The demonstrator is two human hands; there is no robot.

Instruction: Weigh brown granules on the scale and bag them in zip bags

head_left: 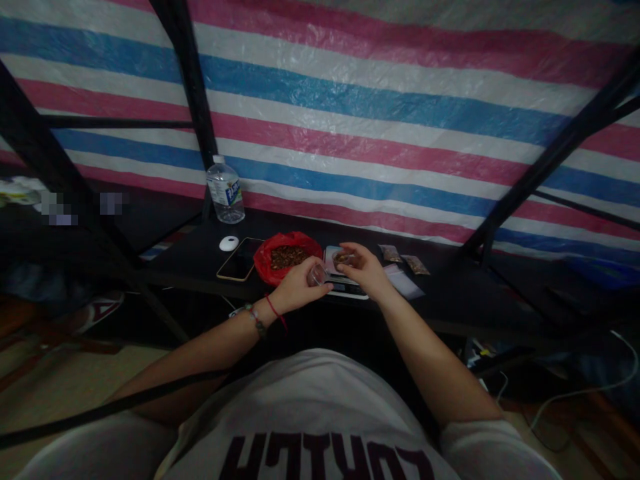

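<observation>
My left hand point(299, 285) is closed around a small clear plastic cup point(316, 274), tilted beside the front left corner of a digital scale point(350, 289). Over the scale's plate, my right hand point(367, 268) has its thumb and fingers around a clear dish point(340, 261) with some brown bits in it. Whether the dish rests on the plate or is slightly lifted, I cannot tell. Left of the scale, an open red plastic bag point(269, 261) holds a heap of brown dried pieces point(287, 256). Its right edge is partly behind my left hand.
Two small filled bags point(389, 253) point(416, 265) and flat clear bags point(403, 281) lie right of the scale. A phone point(239, 259), a white oval object point(229, 243) and a plastic bottle point(226, 193) stand or lie left. Black frame bars point(193, 87) and a striped sheet point(350, 113) rise behind.
</observation>
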